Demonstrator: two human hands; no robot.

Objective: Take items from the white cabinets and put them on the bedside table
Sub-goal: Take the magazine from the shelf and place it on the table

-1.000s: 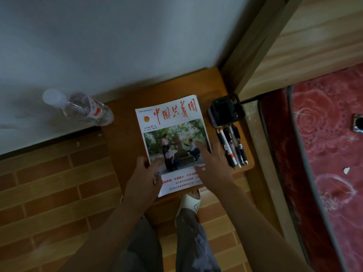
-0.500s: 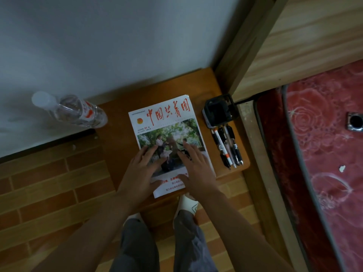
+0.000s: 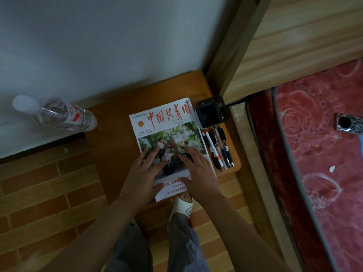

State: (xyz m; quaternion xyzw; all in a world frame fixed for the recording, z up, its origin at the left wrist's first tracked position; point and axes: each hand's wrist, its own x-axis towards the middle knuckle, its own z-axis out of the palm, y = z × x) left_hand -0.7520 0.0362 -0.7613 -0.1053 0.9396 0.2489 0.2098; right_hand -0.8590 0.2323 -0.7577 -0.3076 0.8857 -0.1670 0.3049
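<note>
The white glossy magazine [image 3: 169, 142], pressed by flat left hand [image 3: 144, 177] and right hand [image 3: 198, 173], overhangs the wooden bedside table [image 3: 114, 146] and could be tipped off

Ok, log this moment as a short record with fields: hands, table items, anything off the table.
left hand: flat on the magazine, fingers spread
right hand: flat on the magazine
magazine: face up on the bedside table, near corner overhanging the front edge
pens: lying right of the magazine
pen holder: behind the pens
bottle: at the table's left
phone: on the bed
</note>
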